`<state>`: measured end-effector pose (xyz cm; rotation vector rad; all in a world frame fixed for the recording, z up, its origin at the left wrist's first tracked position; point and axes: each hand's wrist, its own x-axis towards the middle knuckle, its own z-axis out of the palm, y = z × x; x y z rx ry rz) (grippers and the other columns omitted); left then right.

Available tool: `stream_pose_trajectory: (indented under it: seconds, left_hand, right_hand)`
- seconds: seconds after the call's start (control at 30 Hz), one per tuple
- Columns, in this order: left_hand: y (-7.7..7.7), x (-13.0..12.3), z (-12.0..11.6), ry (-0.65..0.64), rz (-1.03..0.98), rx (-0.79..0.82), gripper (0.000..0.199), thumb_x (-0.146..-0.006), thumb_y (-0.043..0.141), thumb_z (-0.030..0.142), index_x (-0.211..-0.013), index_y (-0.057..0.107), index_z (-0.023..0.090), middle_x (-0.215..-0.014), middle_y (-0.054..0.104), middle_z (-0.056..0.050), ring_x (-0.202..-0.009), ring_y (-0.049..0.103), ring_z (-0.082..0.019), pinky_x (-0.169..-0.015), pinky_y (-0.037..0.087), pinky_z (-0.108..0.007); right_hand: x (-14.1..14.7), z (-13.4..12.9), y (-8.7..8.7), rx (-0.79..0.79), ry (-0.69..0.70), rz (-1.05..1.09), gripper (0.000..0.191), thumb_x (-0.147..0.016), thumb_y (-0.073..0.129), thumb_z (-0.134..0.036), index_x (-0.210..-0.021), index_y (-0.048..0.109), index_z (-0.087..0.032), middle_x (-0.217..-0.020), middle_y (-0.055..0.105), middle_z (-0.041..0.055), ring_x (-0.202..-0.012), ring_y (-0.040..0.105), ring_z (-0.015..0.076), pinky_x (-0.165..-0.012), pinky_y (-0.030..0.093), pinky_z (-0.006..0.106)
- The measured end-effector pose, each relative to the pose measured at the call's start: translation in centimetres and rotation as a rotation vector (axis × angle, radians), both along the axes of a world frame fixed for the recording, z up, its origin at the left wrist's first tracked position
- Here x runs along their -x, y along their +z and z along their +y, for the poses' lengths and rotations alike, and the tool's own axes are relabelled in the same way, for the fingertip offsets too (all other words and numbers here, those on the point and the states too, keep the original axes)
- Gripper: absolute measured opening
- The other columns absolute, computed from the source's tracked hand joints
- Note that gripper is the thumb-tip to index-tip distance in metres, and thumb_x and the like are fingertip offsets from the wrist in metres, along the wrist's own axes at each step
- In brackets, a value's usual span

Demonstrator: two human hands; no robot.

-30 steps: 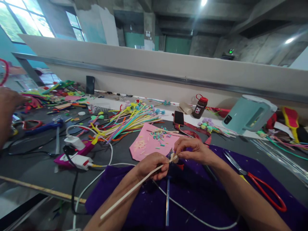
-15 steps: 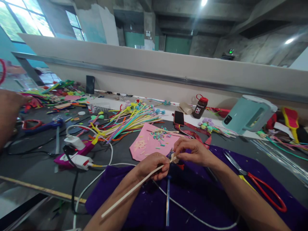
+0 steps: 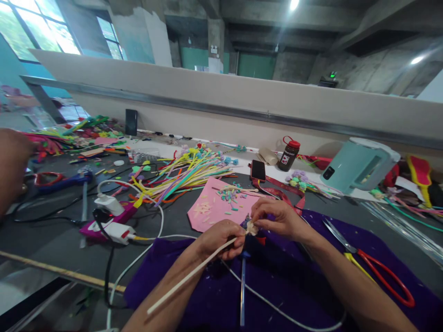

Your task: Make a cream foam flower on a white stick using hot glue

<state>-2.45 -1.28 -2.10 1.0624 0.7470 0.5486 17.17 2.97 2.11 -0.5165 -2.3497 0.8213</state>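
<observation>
My left hand (image 3: 224,240) is closed around a cream fuzzy stem (image 3: 187,278), which looks like a pipe cleaner and slants down to the lower left. At its upper end is a small cream flower-like head (image 3: 252,228). The fingertips of my right hand (image 3: 277,218) pinch at this head; any small piece between them is too small to make out. Just behind the head shows the tip of a dark blue glue gun (image 3: 247,220), mostly hidden by my hands. A clear glue stick (image 3: 242,290) points from it toward me.
A pink sheet (image 3: 194,221) with small cream and coloured bits lies beyond my hands. Scissors (image 3: 375,272) rest on purple cloth at right. Left are a power strip (image 3: 128,212), cables and another person's arm (image 3: 12,170). Coloured stems (image 3: 187,175), a bottle (image 3: 289,154) and a kettle (image 3: 360,163) stand farther back.
My right fingers have shifted slightly at the cream head, which now looks rounder and more gathered. The other person's hand at the left has drawn back a little.
</observation>
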Motion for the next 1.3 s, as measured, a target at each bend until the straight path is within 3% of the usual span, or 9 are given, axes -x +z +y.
stream_pose_trajectory:
  seconds: [0.5, 0.8, 1.0, 1.17, 1.3]
  left_hand:
    - [-0.4, 0.2, 0.2, -0.035, -0.116, 0.020, 0.024, -0.068, 0.044, 0.031, -0.049, 0.044, 0.017, -0.033, 0.039, 0.002, -0.025, 0.030, -0.007, -0.028, 0.013, -0.018]
    - [-0.3, 0.3, 0.2, -0.035, -0.087, -0.009, 0.025, -0.071, 0.042, 0.030, -0.051, 0.044, 0.016, -0.035, 0.043, 0.001, -0.024, 0.028, -0.005, -0.026, 0.013, -0.018]
    - [-0.1, 0.3, 0.1, 0.043, -0.093, 0.000, 0.027, -0.072, 0.044, 0.030, -0.050, 0.047, 0.014, -0.038, 0.044, 0.001, -0.028, 0.033, -0.005, -0.028, 0.018, -0.017]
    - [0.4, 0.3, -0.3, 0.192, -0.072, -0.074, 0.031, -0.078, 0.046, 0.033, -0.056, 0.053, 0.012, -0.042, 0.049, 0.000, -0.030, 0.035, -0.004, -0.031, 0.021, -0.016]
    - [0.7, 0.1, -0.7, 0.291, -0.107, -0.180, 0.030, -0.081, 0.048, 0.038, -0.074, 0.060, 0.011, -0.053, 0.057, -0.002, -0.033, 0.038, -0.003, -0.032, 0.022, -0.015]
  right_hand:
    - [-0.2, 0.3, -0.1, -0.049, 0.041, -0.024, 0.008, -0.081, 0.057, -0.019, -0.084, 0.065, -0.016, -0.088, 0.061, 0.0057, -0.082, 0.058, 0.0146, -0.075, 0.046, 0.027]
    - [-0.3, 0.5, -0.4, -0.079, 0.055, -0.020, 0.011, -0.082, 0.056, -0.020, -0.084, 0.066, -0.016, -0.087, 0.062, 0.0066, -0.081, 0.059, 0.0145, -0.073, 0.046, 0.026]
    - [-0.7, 0.9, -0.3, -0.075, 0.044, 0.048, 0.019, -0.085, 0.053, -0.022, -0.098, 0.067, -0.020, -0.094, 0.064, 0.0069, -0.088, 0.059, 0.0160, -0.078, 0.046, 0.028]
    - [-0.9, 0.9, -0.1, -0.008, -0.161, 0.202, 0.021, -0.082, 0.056, -0.022, -0.100, 0.066, -0.022, -0.100, 0.063, 0.0066, -0.092, 0.057, 0.0177, -0.075, 0.047, 0.029]
    - [0.3, 0.2, -0.6, 0.294, -0.311, 0.331, 0.014, -0.078, 0.060, -0.027, -0.086, 0.064, -0.017, -0.078, 0.062, 0.0025, -0.064, 0.058, 0.0126, -0.057, 0.046, 0.024]
